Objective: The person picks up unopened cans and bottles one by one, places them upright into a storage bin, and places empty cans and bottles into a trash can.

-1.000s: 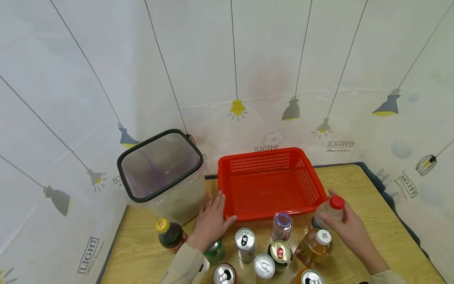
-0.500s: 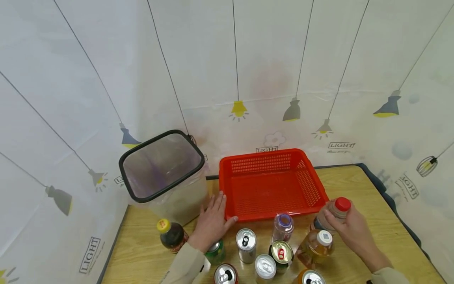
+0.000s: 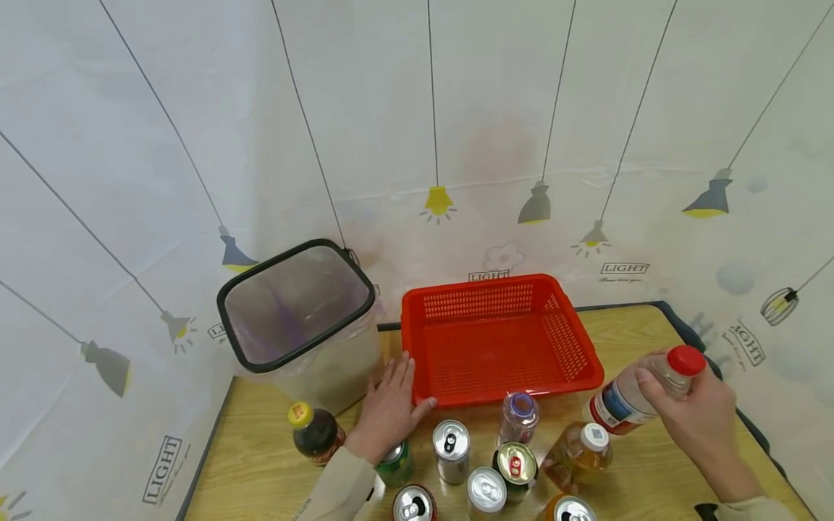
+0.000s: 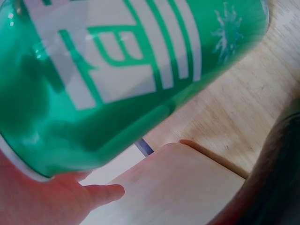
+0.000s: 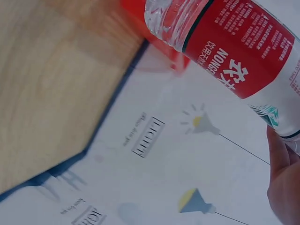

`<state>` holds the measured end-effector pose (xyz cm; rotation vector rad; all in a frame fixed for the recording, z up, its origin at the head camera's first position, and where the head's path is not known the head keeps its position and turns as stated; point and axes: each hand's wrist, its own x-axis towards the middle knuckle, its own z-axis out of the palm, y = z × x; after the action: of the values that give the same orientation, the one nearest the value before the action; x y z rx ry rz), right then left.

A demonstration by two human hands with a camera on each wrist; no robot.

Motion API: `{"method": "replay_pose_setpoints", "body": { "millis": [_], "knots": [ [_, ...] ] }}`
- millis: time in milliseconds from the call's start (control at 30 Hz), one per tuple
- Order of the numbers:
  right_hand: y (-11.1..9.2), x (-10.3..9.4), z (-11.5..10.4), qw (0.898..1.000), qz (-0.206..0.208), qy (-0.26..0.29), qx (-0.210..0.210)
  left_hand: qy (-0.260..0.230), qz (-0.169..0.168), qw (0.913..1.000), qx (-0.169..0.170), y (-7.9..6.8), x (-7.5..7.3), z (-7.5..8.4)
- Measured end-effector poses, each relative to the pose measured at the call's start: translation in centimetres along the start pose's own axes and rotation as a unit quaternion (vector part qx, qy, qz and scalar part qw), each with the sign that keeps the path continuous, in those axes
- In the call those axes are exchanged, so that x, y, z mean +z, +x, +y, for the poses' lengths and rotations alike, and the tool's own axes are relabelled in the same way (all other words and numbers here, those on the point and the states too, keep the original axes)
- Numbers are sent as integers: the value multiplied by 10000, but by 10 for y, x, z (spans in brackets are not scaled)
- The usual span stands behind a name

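While R hand (image 3: pixel 706 414) grips btl (image 3: pixel 641 391); clr; red cap (image 3: pixel 686 360); red/blu lbl (image 3: pixel 615 409)

There are four bottles (image 3: pixel 622 407), six cans (image 3: pixel 451 452), one basket (image 3: pixel 495 354), one bin (image 3: pixel 335 369).

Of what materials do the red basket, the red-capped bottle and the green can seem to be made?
Red basket: probably plastic, with slight gloss and moulded perforated walls.
Red-capped bottle: likely shiny plastic, clear and ridged near its base.
Green can: probably metal, glossy and printed, with a silvery rim.
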<state>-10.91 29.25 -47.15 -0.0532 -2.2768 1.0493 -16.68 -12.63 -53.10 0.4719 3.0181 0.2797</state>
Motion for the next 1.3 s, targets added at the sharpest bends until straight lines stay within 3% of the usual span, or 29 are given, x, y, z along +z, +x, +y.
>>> {"method": "replay_pose_setpoints", "body": {
  "millis": [267,467,633,967,1300],
  "knots": [
    [36,-13,-28,9999,93,-9,-106,-87,-10,10000,2,0,-1,0],
    [65,-2,-37,9997,-66,9,-231,25,-128,9999,-8,1,-1,-1],
    [88,20,-39,9992,-256,39,-315,47,-129,9999,24,1,-1,-2],
    [125,79,-38,9894,-1418,233,-212,-32,-129,9999,-32,1,0,-3],
    [148,126,-27,9792,-2007,290,-54,23,-148,9999,2,1,2,-5]
  ]
}}
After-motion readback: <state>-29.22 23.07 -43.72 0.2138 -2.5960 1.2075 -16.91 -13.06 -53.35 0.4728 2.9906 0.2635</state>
